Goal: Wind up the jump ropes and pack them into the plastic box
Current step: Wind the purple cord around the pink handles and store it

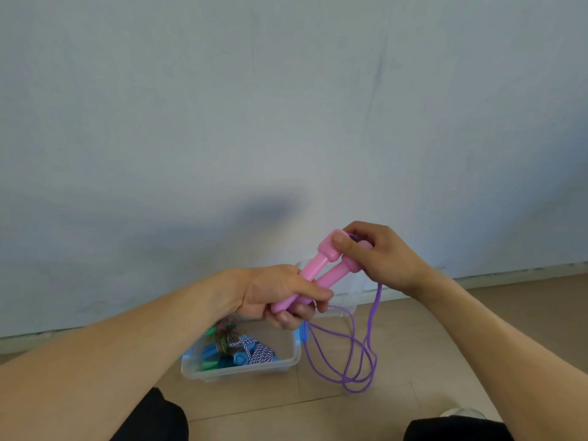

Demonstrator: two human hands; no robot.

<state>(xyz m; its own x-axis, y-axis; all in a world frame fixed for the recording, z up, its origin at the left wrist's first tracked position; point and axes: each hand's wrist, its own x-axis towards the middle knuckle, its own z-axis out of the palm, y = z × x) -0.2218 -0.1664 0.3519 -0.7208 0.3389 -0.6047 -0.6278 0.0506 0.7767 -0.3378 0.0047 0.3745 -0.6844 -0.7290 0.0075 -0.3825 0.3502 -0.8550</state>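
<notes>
Both hands hold one pink jump rope up in the air, above the plastic box (241, 369). Left hand (280, 294) has its fingers curled tight round the bottom ends of the two pink handles (318, 272), squeezing them side by side. Right hand (378, 253) pinches the fat top ends of the handles, with its thumb pressed on one cap and a bit of cord tucked under the fingers. I think the handles are held together like this so they make one firm stick to wrap the cord around.

Now from big to small. Behind the box stands a pale blue wall (286, 90). Under the box is a tan tiled floor (397, 345). The box itself is clear and sits on the floor, just below the left hand. Inside it lie other ropes (251, 348), blue, green and stripy, already packed, so some of the job looks done.

To the right of the box hangs the purple cord (359, 354). It droops from the handles in a few long loops and swings free above the floor. It is still loose, so I think it needs winding before this rope can go down into the box. Loose loops could tangle or snag on the box edge.
</notes>
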